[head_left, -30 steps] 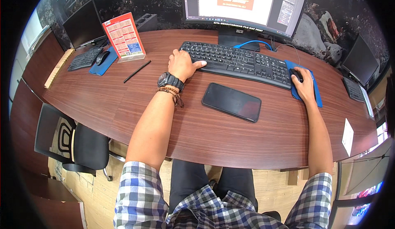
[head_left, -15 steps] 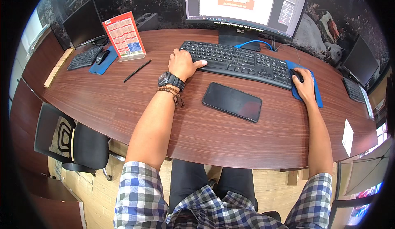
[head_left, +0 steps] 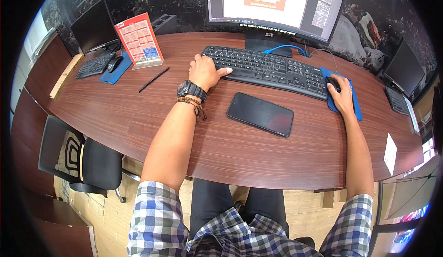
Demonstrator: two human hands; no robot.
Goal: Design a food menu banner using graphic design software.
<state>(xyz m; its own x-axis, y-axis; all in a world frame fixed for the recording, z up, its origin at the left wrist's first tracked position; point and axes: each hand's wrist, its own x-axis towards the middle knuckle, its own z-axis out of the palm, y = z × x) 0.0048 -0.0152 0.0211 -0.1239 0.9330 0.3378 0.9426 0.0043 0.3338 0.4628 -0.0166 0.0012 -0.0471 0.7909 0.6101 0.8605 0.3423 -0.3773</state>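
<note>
My left hand (head_left: 204,72) rests on the left end of a black computer keyboard (head_left: 277,68), its thumb stretched out along the lower keys and its fingers over the left edge. That wrist carries a black watch (head_left: 188,89) and beaded bracelets (head_left: 190,102). Over on the right, my right hand (head_left: 340,93) curves round a black computer mouse (head_left: 333,84), which sits on a blue mouse pad (head_left: 354,101). A dark-screened smartphone (head_left: 260,114) lies on the desk between my forearms, just below the keyboard.
Behind the keyboard stands a monitor (head_left: 302,3) showing a red design on white. To the left are a black pen (head_left: 153,80), a red-and-white card stand (head_left: 140,39), a second keyboard (head_left: 94,65) and a second mouse (head_left: 115,63). An office chair (head_left: 99,162) stands by the wooden desk (head_left: 258,164).
</note>
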